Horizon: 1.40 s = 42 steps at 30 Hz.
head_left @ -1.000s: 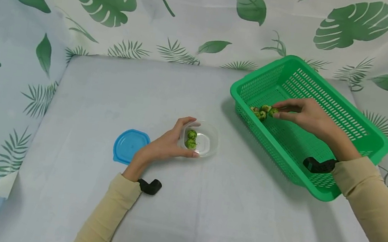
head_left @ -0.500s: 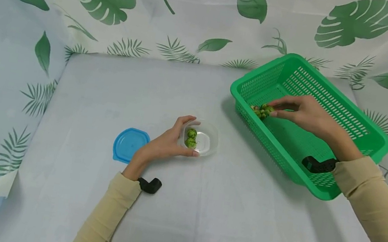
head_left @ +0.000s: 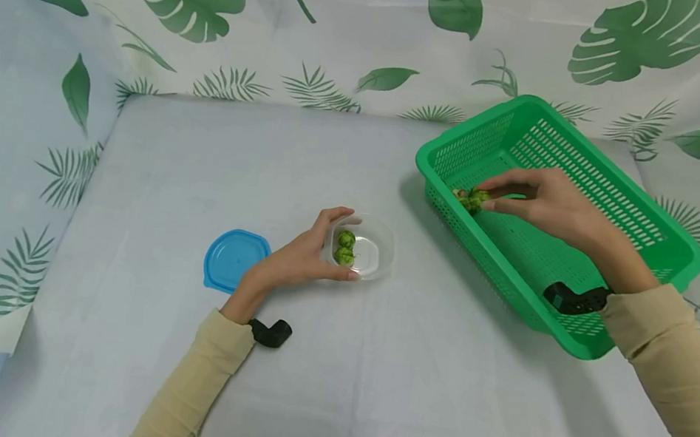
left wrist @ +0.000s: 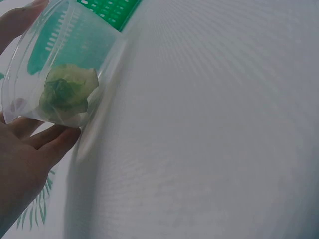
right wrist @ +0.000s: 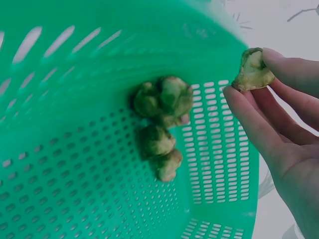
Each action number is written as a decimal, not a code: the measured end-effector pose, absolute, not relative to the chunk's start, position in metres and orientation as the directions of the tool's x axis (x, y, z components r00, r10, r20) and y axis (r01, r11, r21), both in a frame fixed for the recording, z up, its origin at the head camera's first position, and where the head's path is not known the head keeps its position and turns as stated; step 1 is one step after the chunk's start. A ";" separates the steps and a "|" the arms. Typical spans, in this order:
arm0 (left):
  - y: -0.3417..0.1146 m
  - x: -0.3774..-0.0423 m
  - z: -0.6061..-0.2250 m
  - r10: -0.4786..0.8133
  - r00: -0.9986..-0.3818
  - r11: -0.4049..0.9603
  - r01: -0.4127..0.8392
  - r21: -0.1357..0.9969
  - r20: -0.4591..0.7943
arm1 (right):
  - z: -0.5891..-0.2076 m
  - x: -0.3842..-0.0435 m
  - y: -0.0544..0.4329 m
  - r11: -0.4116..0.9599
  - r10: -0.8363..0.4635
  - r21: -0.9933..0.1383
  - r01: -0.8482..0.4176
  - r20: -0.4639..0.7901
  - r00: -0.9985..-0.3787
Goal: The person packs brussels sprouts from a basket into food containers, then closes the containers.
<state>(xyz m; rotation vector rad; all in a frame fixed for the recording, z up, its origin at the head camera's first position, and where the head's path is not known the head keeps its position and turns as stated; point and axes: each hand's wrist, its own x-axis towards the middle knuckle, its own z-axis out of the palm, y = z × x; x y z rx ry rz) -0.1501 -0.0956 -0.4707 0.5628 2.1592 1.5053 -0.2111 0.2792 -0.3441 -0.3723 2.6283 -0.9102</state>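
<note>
My left hand (head_left: 297, 260) grips a clear plastic tub (head_left: 386, 255) on the table, thumb on the near side and fingers on the far side. Two Brussels sprouts (head_left: 344, 256) sit in its left part. In the left wrist view a sprout (left wrist: 67, 92) shows through the tub wall. Over the green basket (head_left: 574, 347), my right hand (head_left: 547, 201) pinches a Brussels sprout (right wrist: 253, 72) between thumb and fingertips. Several more sprouts (right wrist: 158, 142) lie clustered in the basket, below the hand.
A blue lid (head_left: 233, 260) lies left of the tub, partly behind the left wrist. White table cloth (head_left: 367, 385) covers the surface. A leaf-printed sheet (head_left: 336, 30) rises at the back and sides.
My right hand has shifted slightly left, toward the sprouts in the basket's left end. My left hand and the tub stay in place.
</note>
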 end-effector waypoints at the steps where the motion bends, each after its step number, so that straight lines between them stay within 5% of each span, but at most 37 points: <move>1: -0.096 -0.150 -0.470 0.561 -0.818 0.324 0.075 0.943 -0.128 | -0.343 -0.211 0.278 0.756 -0.350 -0.641 -0.131 -0.226 -0.909; 42: -0.096 -0.149 -0.467 0.562 -0.816 0.329 0.067 0.942 -0.138 | -0.334 -0.194 0.236 0.581 -0.497 -0.783 -0.221 -0.127 -0.858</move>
